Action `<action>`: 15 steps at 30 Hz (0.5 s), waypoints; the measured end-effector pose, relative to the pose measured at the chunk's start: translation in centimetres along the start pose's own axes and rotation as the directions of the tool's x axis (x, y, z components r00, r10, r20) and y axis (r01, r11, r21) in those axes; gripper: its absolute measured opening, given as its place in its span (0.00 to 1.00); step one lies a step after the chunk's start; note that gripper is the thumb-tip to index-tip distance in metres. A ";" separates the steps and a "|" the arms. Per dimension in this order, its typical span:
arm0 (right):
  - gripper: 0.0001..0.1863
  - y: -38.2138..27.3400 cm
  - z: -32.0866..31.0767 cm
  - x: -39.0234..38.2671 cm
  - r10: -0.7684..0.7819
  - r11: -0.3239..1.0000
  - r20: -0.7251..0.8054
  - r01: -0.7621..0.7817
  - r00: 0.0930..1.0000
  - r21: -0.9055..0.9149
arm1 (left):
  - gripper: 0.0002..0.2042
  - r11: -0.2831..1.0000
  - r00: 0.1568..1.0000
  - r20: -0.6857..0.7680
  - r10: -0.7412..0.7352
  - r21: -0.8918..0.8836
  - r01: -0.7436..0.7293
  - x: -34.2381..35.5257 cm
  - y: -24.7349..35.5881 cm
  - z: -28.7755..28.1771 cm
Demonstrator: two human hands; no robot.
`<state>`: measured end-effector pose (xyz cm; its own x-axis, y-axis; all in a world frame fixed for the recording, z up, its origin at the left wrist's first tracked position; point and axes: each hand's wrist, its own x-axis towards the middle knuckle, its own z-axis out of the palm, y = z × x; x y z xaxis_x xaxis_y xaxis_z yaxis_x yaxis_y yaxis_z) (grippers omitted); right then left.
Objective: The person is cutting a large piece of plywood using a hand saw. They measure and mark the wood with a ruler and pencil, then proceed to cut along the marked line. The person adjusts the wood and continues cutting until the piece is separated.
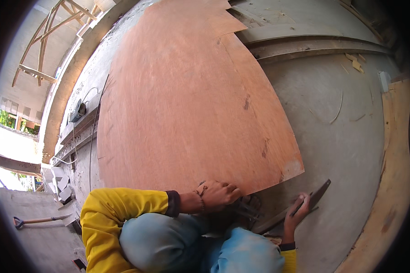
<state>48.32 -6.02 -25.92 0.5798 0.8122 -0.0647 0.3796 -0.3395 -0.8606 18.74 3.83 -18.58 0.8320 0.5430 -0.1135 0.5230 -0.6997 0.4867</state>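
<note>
A large reddish-brown plywood sheet (191, 100) lies in front of me, with a notched far right side. At its near edge my left hand (216, 194) is closed, knuckles up; whatever its fingers hold is hidden. To the right, past the sheet's near corner, my right hand (297, 213) is closed around a long dark tapered blade that looks like a handsaw (320, 193). The blade's narrow end, with a small hole, points away to the right. A thin dark stick, perhaps a pencil, also shows against those right fingers. My knees (155, 239) are bent below both hands.
Grey concrete floor (323, 100) lies right of the sheet, with a metal beam (314, 45) and yellowish scraps (356, 65). A pale board (380, 200) borders the right. On the left are a corded power tool (79, 110), broken blocks (59, 182) and a wooden-handled shovel (36, 221).
</note>
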 end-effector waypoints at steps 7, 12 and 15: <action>0.18 13.5 -2.7 -18.9 0.071 0.877 -0.236 -0.173 0.969 -0.449 | 0.11 0.997 1.000 -0.013 0.021 0.071 -0.020 0.2 -1.3 3.0; 0.20 15.5 -1.7 -24.4 0.347 0.741 -0.250 -0.428 0.904 -0.517 | 0.12 0.998 1.000 0.026 -0.004 0.069 0.002 0.7 -1.4 5.1; 0.22 15.2 -1.9 -25.0 0.421 0.695 -0.260 -0.493 0.869 -0.523 | 0.14 0.995 0.997 0.081 -0.004 -0.100 0.012 1.0 -1.5 3.8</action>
<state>40.94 -32.41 -36.44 0.8510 0.4397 -0.2871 0.3551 -0.8846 -0.3023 19.45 3.65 -22.71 0.8421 0.5063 -0.1858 0.5122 -0.6430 0.5694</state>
